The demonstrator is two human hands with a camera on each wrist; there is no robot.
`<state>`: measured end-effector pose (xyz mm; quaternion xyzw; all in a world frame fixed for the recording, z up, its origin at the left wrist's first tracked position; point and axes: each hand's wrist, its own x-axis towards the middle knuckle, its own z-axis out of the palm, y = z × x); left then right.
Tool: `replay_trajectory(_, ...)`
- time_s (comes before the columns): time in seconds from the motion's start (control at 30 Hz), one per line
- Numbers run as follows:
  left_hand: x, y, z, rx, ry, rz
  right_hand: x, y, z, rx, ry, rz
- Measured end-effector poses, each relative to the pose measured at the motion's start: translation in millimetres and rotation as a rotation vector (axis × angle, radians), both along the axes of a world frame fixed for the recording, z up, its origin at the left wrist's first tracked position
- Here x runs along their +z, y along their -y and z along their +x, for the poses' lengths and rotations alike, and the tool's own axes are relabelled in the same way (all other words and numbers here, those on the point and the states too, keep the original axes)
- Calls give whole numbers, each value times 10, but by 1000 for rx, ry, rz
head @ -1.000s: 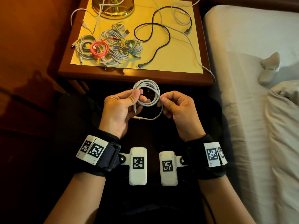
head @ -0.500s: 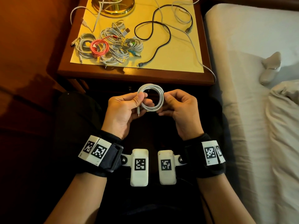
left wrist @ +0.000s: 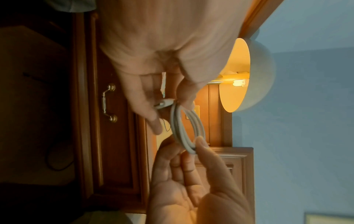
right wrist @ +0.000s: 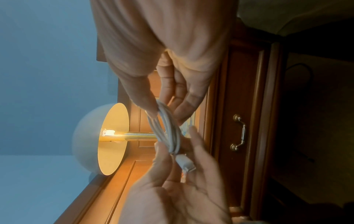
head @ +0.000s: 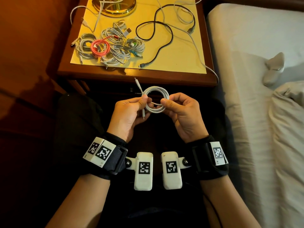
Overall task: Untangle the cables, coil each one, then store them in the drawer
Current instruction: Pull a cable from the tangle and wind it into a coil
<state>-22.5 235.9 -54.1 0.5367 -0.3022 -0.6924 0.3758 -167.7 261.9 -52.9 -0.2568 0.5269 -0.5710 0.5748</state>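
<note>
Over my lap, in front of the nightstand, I hold a small white cable coil (head: 156,91). My left hand (head: 144,98) pinches its left side between thumb and fingers, and my right hand (head: 164,102) pinches its right side. One plug end sticks up past the left thumb, another hangs down by the left palm. In the left wrist view the white cable coil (left wrist: 188,128) spans both hands; in the right wrist view the white cable coil (right wrist: 168,128) ends in a plug. The drawer front with its brass handle (right wrist: 239,132) is closed.
On the nightstand top (head: 172,51) lie a pile of coiled cables (head: 110,45) with a pink one among them, a loose black cable (head: 158,38), a loose white cable (head: 194,38) trailing over the edge, and a brass lamp base (head: 115,5). A bed (head: 263,96) lies at the right.
The loose tail that hung below the coil has been wound in. One plug end now points up past my left thumb. Both hands have stayed at the coil.
</note>
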Motion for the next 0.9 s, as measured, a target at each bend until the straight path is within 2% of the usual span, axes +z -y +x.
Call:
replay_trajectory(0.1, -48, -3, -6, -21, 74, -18, -12, -5, 17, 12, 22, 7)
replay_trajectory(0.2, -46, 0, -21, 46, 76, -54, -26, -5, 30, 19, 7, 40)
replay_trajectory(0.33, -12, 17, -9, 80, -62, -109, -36, 0, 46, 32, -21, 116)
replay_trajectory(0.73, -19, 60, 31, -136, -214, -178, -47, 19, 74, 22, 129, 183)
replay_trajectory(0.83, -41, 50, 9, -133, -199, -166, -50, 30, 89, 37, 35, 209)
replay_trajectory(0.9, -55, 41, -5, -134, -140, -178, -62, 36, 94, 48, -155, 206)
